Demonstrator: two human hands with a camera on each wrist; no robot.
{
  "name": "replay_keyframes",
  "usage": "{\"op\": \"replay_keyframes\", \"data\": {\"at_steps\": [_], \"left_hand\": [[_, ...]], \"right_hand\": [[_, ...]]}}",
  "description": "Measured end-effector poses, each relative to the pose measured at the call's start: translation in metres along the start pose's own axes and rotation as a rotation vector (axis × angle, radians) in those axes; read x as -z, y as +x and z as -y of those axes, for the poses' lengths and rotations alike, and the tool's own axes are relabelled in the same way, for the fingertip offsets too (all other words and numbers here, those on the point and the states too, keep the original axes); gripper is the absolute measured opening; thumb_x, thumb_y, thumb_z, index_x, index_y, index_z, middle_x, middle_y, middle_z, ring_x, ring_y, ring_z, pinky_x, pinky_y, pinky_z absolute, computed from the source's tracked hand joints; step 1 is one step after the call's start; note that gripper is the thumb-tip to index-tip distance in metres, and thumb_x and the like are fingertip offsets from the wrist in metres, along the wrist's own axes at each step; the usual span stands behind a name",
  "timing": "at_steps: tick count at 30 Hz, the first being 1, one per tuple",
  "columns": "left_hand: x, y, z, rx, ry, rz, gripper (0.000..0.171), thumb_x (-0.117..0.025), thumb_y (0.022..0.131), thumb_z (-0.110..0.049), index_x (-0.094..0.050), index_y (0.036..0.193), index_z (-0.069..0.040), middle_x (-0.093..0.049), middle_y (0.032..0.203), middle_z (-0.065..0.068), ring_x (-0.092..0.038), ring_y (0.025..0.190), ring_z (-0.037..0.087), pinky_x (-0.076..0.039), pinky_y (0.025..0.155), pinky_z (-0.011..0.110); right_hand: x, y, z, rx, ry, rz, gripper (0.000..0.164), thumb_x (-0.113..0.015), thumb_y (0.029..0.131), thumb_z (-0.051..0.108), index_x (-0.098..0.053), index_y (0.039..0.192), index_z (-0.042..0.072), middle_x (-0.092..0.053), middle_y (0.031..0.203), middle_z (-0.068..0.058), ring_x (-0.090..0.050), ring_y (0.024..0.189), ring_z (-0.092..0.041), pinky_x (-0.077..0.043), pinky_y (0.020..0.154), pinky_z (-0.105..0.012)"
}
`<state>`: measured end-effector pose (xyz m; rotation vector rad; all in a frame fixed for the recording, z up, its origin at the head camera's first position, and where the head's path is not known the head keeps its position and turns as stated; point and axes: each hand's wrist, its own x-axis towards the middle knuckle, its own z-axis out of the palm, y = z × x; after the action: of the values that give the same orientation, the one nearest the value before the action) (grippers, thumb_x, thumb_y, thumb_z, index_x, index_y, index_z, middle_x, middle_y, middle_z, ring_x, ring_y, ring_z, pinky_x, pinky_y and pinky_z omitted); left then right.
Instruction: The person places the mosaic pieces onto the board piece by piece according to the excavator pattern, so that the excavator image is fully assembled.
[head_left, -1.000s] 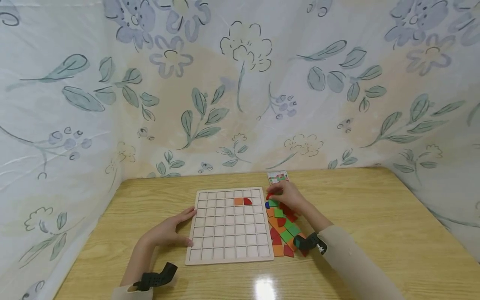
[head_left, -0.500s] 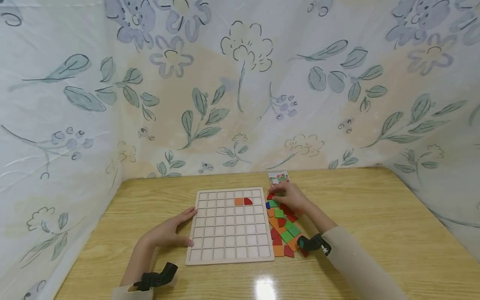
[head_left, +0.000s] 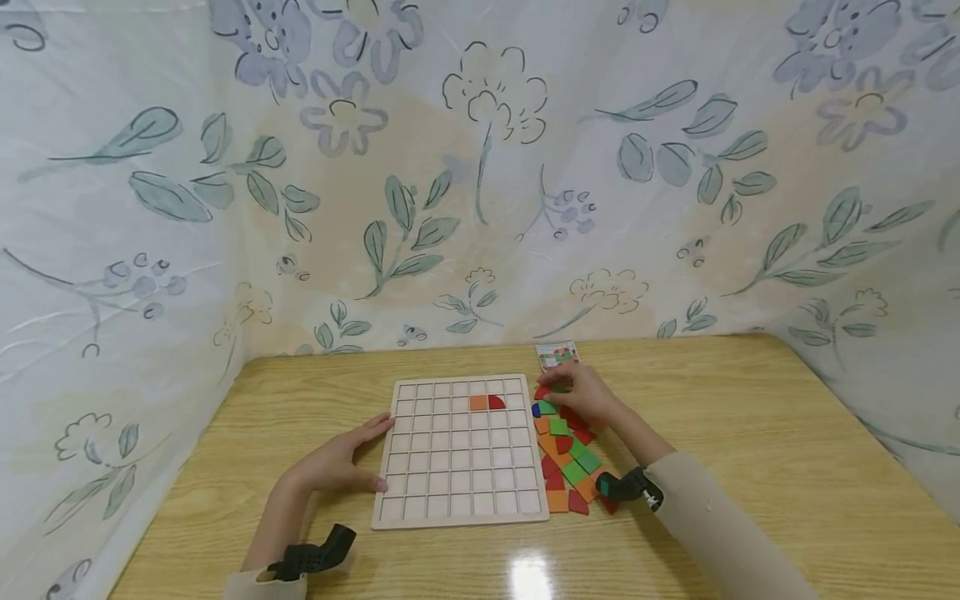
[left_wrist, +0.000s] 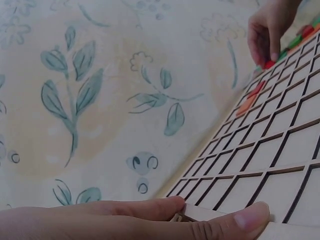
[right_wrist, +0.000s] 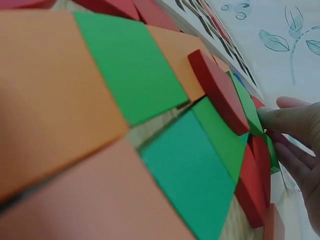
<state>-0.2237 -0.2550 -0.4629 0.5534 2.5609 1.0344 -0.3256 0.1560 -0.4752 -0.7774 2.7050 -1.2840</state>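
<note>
My left hand (head_left: 341,462) lies along the left edge of a pale wooden grid board (head_left: 450,454), thumb and fingertips touching its rim. In the left wrist view its thumb and one finger show stretched out at the board's corner. Beyond the board's upper right edge, my right hand (head_left: 583,393) pinches a red curved-edged tile (head_left: 542,392) at the far end of a tile heap; the fingers partly cover it. On the board, an orange square tile (head_left: 478,403) and a red quarter-circle tile (head_left: 497,402) sit side by side in the second row from the far edge.
Flat green (head_left: 558,427), orange and red tiles crowd the table along the board's right side, some overlapping. A small blue tile (head_left: 536,410) lies by the rim. Behind the right hand is a printed pattern card (head_left: 557,354). A floral cloth (head_left: 480,250) hangs behind the table.
Hardly anything differs. The right hand has shifted very slightly right and stays at the red tile; the left hand and the board hold their places.
</note>
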Motion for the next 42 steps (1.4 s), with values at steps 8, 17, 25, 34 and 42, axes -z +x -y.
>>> {"op": "replay_keyframes", "data": {"at_steps": [8,17,25,34,42], "left_hand": [[0.0028,0.0030,0.0010,0.008,-0.004,-0.004,0.095,-0.080,0.067,-0.035,-0.031,0.145,-0.012,-0.019,0.153,0.012,-0.014,0.138,0.040,-0.018,0.106,0.060],[0.0043,0.0047,0.0028,0.008,-0.020,-0.003,0.095,-0.080,0.066,-0.035,-0.031,0.145,-0.013,-0.019,0.153,0.010,-0.013,0.138,0.039,-0.017,0.106,0.060],[0.0050,0.0046,0.0027,0.017,-0.007,0.003,0.095,-0.080,0.067,-0.036,-0.031,0.145,-0.015,-0.018,0.153,0.008,-0.014,0.139,0.038,-0.018,0.106,0.060],[0.0040,0.0037,0.0024,0.018,-0.003,-0.003,0.095,-0.081,0.066,-0.035,-0.032,0.145,-0.015,-0.019,0.153,0.007,-0.014,0.139,0.038,-0.018,0.106,0.060],[-0.0009,0.0011,0.0034,0.016,-0.008,-0.016,0.095,-0.081,0.066,-0.037,-0.032,0.145,-0.016,-0.019,0.153,0.006,-0.014,0.139,0.037,-0.018,0.106,0.060]], "right_hand": [[0.0003,0.0017,0.0006,-0.062,0.039,-0.010,0.020,-0.071,0.080,0.006,-0.069,0.099,0.006,-0.067,0.099,-0.009,-0.065,0.092,-0.024,-0.053,0.080,-0.033],[0.0049,0.0047,0.0002,-0.095,0.035,0.017,0.015,-0.073,0.078,0.007,-0.072,0.093,0.007,-0.068,0.094,-0.007,-0.066,0.088,-0.022,-0.054,0.078,-0.034],[0.0060,0.0042,0.0001,-0.107,0.057,-0.007,0.019,-0.073,0.078,0.007,-0.070,0.097,0.004,-0.068,0.094,-0.009,-0.064,0.085,-0.020,-0.054,0.073,-0.029],[0.0069,0.0011,0.0002,-0.135,0.052,-0.031,0.018,-0.073,0.078,0.009,-0.070,0.094,0.003,-0.067,0.092,-0.009,-0.063,0.083,-0.020,-0.054,0.072,-0.029],[0.0081,-0.0002,0.0013,-0.117,0.007,0.000,0.017,-0.077,0.074,0.012,-0.070,0.090,0.007,-0.067,0.088,-0.004,-0.063,0.079,-0.015,-0.053,0.070,-0.027]]}}
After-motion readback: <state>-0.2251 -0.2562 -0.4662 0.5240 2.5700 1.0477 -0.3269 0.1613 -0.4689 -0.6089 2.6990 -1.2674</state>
